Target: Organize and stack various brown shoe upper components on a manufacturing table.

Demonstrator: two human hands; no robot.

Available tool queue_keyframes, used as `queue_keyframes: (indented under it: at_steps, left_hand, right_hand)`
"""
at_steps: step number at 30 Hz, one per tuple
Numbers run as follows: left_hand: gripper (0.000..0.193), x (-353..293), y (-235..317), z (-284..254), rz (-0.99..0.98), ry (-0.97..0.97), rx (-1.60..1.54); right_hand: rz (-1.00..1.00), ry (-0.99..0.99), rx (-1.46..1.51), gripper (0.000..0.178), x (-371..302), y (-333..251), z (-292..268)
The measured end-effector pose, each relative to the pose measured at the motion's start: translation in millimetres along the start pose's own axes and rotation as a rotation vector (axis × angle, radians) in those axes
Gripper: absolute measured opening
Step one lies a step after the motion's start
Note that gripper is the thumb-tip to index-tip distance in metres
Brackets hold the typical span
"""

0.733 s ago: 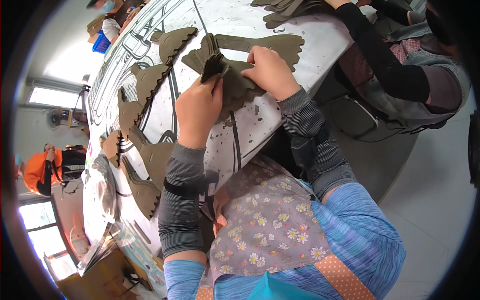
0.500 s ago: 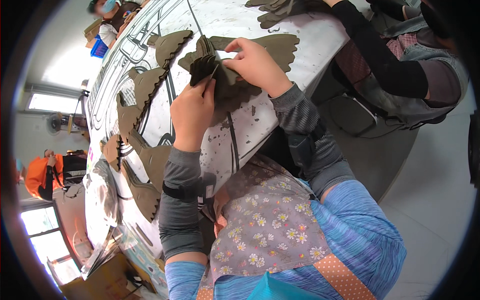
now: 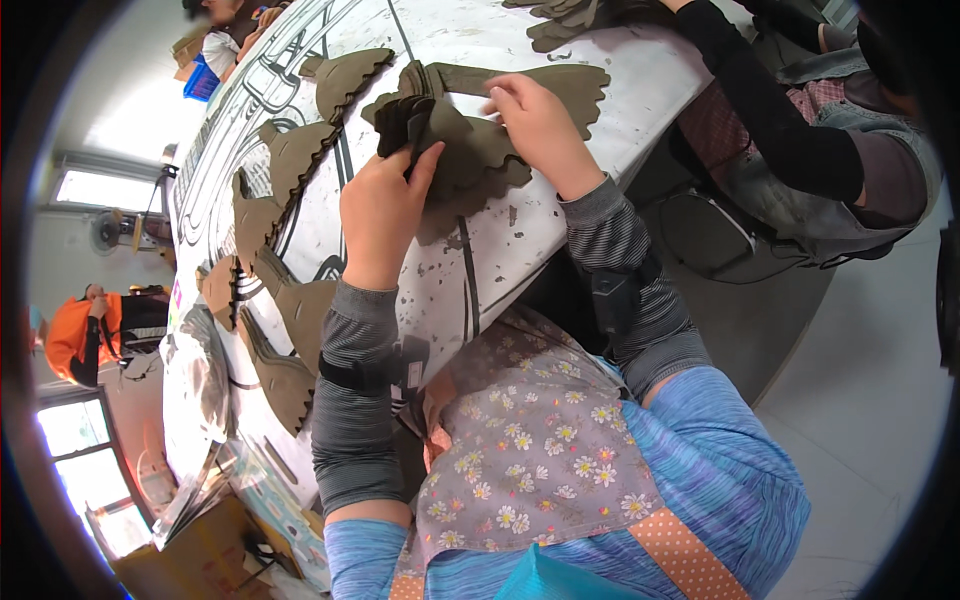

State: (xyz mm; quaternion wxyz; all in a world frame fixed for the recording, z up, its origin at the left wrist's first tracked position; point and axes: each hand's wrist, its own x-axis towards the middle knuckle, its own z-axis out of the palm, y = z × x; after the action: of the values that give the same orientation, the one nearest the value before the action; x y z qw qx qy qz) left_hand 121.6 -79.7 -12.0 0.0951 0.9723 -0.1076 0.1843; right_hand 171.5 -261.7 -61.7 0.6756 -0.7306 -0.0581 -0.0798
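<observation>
My left hand (image 3: 380,215) is closed on the narrow end of a stack of dark olive-brown flat pieces (image 3: 462,150) with scalloped edges, its thumb over the top piece. The ends of the held pieces fan out above my fingers. Just right of the stack, my right hand (image 3: 545,130) has its fingers bent and apart, with nothing visible between them. More pieces of the same kind (image 3: 570,90) lie on the table beyond my right hand. What my left fingers touch underneath is hidden.
A row of scalloped brown piles (image 3: 290,175) curves along the left of the white, line-drawn table (image 3: 500,260). A clear plastic bag (image 3: 200,370) lies at its left edge. On the right a co-worker's dark sleeve (image 3: 770,110) reaches toward another pile (image 3: 560,22).
My right hand has drawn slightly right, away from the stack. The top piece now lies flatter, showing more of its broad face. My left hand keeps its hold.
</observation>
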Motion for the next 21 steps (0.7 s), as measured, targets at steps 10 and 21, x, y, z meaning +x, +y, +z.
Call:
queue_keyframes:
  at_steps: [10,21]
  left_hand:
    - [0.038,-1.4,-8.0,3.5,-0.077,0.068,-0.203]
    - [0.032,1.1,-18.4,7.8,-0.118,0.102,-0.033]
  right_hand:
    - [0.01,-0.054,-0.467,0.031,-3.9,-17.8,-3.8]
    - [0.029,-0.047,-0.352,0.032,4.7,-8.3,-6.1]
